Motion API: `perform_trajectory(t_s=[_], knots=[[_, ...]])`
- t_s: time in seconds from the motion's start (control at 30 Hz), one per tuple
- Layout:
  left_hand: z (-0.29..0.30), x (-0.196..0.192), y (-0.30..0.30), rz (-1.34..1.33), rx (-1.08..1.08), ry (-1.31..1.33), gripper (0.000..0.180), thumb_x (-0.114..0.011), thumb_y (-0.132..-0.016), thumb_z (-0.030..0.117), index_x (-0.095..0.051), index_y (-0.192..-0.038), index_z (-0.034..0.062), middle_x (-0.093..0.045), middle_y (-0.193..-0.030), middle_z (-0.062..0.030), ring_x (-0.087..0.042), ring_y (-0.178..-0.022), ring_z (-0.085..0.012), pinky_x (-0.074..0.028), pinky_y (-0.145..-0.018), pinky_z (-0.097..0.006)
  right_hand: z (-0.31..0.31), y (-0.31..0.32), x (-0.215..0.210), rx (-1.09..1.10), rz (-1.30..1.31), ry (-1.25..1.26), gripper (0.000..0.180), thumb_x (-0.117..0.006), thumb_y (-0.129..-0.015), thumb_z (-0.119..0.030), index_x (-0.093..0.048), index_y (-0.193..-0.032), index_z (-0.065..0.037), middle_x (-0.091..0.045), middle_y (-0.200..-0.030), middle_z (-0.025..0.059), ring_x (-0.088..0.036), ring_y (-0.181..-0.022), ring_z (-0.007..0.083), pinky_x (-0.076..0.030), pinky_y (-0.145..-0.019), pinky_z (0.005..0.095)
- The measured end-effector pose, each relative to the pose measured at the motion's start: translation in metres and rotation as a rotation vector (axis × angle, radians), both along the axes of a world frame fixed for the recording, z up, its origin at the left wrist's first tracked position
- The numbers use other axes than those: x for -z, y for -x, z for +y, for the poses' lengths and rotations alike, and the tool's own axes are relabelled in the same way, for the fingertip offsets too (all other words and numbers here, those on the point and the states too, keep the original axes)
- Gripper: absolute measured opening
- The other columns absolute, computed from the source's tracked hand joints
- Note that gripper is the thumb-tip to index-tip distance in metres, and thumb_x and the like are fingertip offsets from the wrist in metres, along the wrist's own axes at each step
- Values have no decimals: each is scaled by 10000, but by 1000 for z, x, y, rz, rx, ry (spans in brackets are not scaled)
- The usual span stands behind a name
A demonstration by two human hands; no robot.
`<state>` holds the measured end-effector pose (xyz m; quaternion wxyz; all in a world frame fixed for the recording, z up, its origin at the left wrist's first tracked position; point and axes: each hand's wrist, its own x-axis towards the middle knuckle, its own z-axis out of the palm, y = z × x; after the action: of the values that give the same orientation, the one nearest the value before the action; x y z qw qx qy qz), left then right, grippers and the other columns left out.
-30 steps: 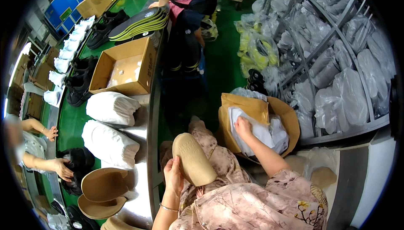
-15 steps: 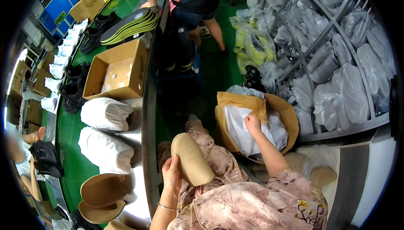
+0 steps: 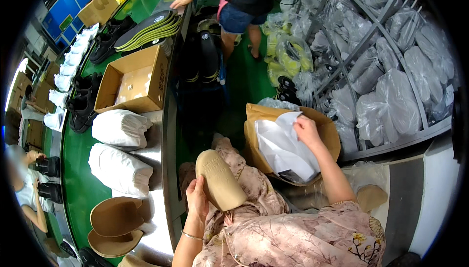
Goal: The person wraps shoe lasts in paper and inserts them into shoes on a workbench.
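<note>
My left hand (image 3: 197, 199) grips the edge of a tan moulded shoe insert (image 3: 221, 183), rounded at its far end, held over my lap. At the mouth of a brown paper sack (image 3: 329, 125), my right hand (image 3: 307, 130) pinches the upper corner of a white paper sheet (image 3: 278, 142). The sheet lies bent and creased inside the sack, with more of the contents hidden beneath it. On the metal edge of the bench at left rest more tan inserts (image 3: 116, 215) beside white paper-wrapped bundles (image 3: 119, 169).
An open cardboard box (image 3: 157, 81), black shoes (image 3: 84, 103) and stacked insoles (image 3: 151, 30) line the green conveyor (image 3: 80, 169). At right stands a metal rack (image 3: 386, 144) of plastic-bagged insoles. A co-worker (image 3: 244, 8) stands ahead; another person sits across the conveyor.
My right hand has moved slightly right and up, lifting the white sheet's corner. The insert stays in my left hand. The co-worker ahead has shifted right.
</note>
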<state>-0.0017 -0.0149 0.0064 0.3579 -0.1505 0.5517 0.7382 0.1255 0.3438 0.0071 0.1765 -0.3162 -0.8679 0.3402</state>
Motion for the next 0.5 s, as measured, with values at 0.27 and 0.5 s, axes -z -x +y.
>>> perform_trajectory(t_s=[0.27,0.5], knots=[[10,2,-4,-7,-41,-33,234,-594,-865,247,-565,-923,22,-588,-902,-32,-536,-826,-116,-426,-755,-251,-93,21,-55,-283,-223,-316,187,-495,-810,-208,-568,-799,-37,-565,-834,156,-579,-712,350,-459,-653,480],[9,49,2,-55,-60,-109,281,-555,-885,236,-518,-1025,-5,-577,-1001,-94,-548,-934,-201,-454,-822,-363,-202,32,-75,-687,-55,-209,122,-564,-779,-153,-585,-761,-33,-558,-833,177,-599,-659,285,-480,-506,374]])
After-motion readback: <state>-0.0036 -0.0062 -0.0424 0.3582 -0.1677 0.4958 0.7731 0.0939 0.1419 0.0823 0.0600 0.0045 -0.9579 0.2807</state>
